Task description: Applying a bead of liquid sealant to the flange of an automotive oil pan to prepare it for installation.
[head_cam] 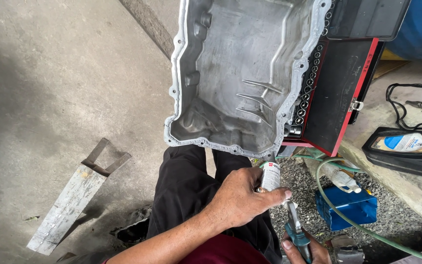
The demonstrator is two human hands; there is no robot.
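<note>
Right hand (pixel 301 250) on pliers (pixel 295 226), half cropped

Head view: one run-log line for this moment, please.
left hand: grips white sealant tube | right hand: holds teal-handled pliers at tube tip | grey cast-aluminium oil pan: open side up

The grey concrete floor (pixel 50 88) has a flat metal strip (pixel 72 200) lying on it, and a blue box (pixel 348 208) sits on the small stones (pixel 396 220) beside a green hose (pixel 348 220).

White sealant tube (pixel 271 176) upright, green-handled pliers (pixel 296 230) seemingly at its tip
</note>
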